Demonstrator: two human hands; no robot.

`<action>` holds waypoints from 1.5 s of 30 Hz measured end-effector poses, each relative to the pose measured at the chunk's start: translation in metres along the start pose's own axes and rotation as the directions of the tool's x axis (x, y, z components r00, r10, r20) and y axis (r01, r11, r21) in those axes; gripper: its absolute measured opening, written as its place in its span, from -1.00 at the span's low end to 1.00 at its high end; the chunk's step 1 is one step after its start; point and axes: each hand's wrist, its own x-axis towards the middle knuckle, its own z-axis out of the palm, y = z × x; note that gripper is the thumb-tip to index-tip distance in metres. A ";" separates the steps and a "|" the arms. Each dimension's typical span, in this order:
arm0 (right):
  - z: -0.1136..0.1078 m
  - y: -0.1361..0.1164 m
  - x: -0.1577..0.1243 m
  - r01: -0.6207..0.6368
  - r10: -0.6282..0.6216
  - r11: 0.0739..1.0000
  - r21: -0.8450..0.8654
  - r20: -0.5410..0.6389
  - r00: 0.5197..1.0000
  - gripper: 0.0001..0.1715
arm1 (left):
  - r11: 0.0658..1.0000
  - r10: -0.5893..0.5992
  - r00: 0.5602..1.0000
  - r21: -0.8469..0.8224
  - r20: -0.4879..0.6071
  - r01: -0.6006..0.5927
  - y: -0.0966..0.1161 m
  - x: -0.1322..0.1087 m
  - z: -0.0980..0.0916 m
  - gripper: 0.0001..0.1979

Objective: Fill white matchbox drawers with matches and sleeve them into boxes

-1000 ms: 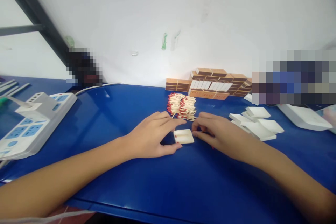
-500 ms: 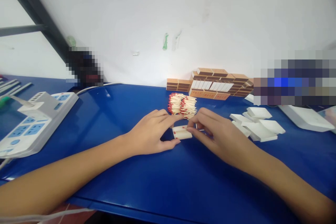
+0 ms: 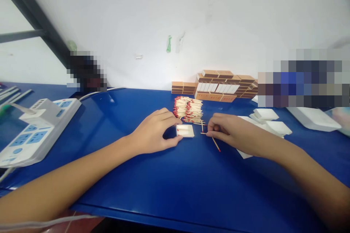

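Between the thumb and fingers of my left hand (image 3: 155,131) is a small white matchbox tray (image 3: 189,130), gripped by its left end. A few matches lie inside the tray, one red head showing near my thumb. To the right, my right hand (image 3: 229,129) is closed in a pinch low over the table, with a match (image 3: 204,133) at its fingertips. Another match (image 3: 216,145) slants out below those fingers, its red head toward me. Just behind the tray lies a heap of red-headed matches (image 3: 193,107). How many matches the right fingers pinch is hidden.
Brown matchboxes (image 3: 216,96) are stacked against the wall. White empty trays (image 3: 277,127) lie beyond my right wrist, beside a larger white box (image 3: 314,119). At the left stands a white power strip (image 3: 41,142) on the blue table (image 3: 164,189).
My right hand has moved right, away from the tray, and is now among loose matches. The left hand still holds the tray, whose inside is now more exposed.
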 end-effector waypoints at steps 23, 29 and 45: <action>0.009 -0.028 0.003 0.147 -0.093 0.966 0.212 -0.247 0.965 -0.75 | 0.999 0.016 1.000 -0.052 0.007 -0.015 0.005 -0.002 0.004 -0.66; 0.009 -0.034 0.002 0.061 0.062 0.871 0.488 -0.231 0.971 -0.76 | 0.999 0.016 1.000 -0.050 0.015 -0.015 0.006 -0.002 0.004 -0.66; 0.026 -0.039 0.009 0.030 0.117 0.864 0.502 -0.259 0.959 -0.60 | 0.994 0.009 0.998 -0.106 -0.065 -0.016 0.008 0.000 0.004 -0.71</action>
